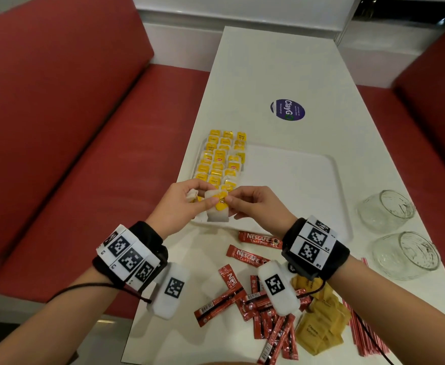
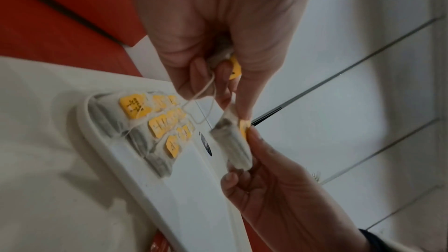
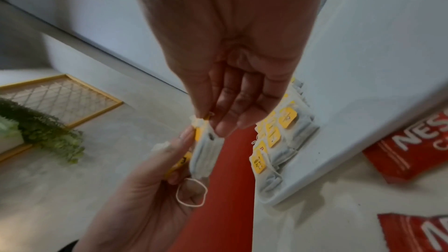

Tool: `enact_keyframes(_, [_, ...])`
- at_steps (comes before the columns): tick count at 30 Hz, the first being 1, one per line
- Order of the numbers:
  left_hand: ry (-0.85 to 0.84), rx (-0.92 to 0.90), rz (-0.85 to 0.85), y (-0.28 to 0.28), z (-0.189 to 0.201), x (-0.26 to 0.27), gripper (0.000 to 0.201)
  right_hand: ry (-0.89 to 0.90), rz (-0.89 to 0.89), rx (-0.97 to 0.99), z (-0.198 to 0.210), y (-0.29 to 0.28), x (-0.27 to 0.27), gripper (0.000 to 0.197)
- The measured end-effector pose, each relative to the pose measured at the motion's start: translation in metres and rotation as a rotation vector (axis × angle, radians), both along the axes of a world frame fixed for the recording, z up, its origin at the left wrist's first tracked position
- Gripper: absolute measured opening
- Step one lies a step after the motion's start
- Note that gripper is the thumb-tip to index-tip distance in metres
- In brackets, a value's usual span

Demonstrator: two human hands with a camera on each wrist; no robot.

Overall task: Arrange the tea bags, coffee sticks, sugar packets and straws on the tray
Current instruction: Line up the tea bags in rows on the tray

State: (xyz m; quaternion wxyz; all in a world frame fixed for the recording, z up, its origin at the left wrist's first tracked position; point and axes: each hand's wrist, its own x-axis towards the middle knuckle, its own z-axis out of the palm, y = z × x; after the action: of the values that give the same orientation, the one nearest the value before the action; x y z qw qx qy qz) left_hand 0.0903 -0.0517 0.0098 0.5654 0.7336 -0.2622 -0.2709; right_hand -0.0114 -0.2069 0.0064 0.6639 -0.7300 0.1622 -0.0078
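Above the near left corner of the white tray (image 1: 342, 206), the left hand (image 1: 181, 206) and right hand (image 1: 255, 204) both pinch one tea bag (image 1: 217, 213) — rows of tea bags (image 1: 221, 160) fill the tray's left side; the left grip also holds a second bag (image 1: 191, 195).

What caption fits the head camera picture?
Both hands hold a tea bag over the tray.

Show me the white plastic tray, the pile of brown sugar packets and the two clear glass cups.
White plastic tray (image 1: 295, 177), head view, bare floor.
Brown sugar packets (image 1: 318, 327), head view, pile's middle.
Clear glass cups (image 1: 385, 210), head view, farther cup's side.
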Motion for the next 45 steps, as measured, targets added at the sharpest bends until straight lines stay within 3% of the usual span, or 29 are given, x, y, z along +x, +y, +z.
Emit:
enact_keyframes(5, [0.059, 0.079, 0.027, 0.001, -0.009, -0.006, 0.019, 0.009, -0.092, 0.094, -0.007, 0.002, 0.002, 0.004])
enact_keyframes(12, [0.069, 0.107, 0.076, 0.007, -0.016, -0.004, 0.013, 0.073, -0.050, 0.105, -0.016, 0.004, 0.002, 0.010])
enact_keyframes(23, [0.092, 0.139, -0.018, 0.006, -0.017, 0.007, 0.017, 0.106, -0.012, 0.041, -0.019, 0.006, 0.009, 0.008])
enact_keyframes(27, [0.100, 0.176, -0.058, 0.008, -0.023, 0.007, 0.008, 0.139, -0.020, 0.041, -0.029, 0.008, 0.010, 0.008])
enact_keyframes(31, [-0.001, 0.237, -0.052, 0.008, -0.030, 0.016, 0.010, 0.144, -0.032, 0.019, -0.032, 0.007, 0.017, 0.011])
enact_keyframes(39, [-0.203, 0.426, -0.069, -0.015, -0.034, 0.047, 0.014, 0.138, -0.114, -0.231, -0.040, -0.004, 0.045, 0.016])
enact_keyframes(45, [-0.360, 0.631, -0.116, -0.024, -0.040, 0.055, 0.015, 0.178, -0.073, -0.476, -0.047, -0.005, 0.053, 0.003])
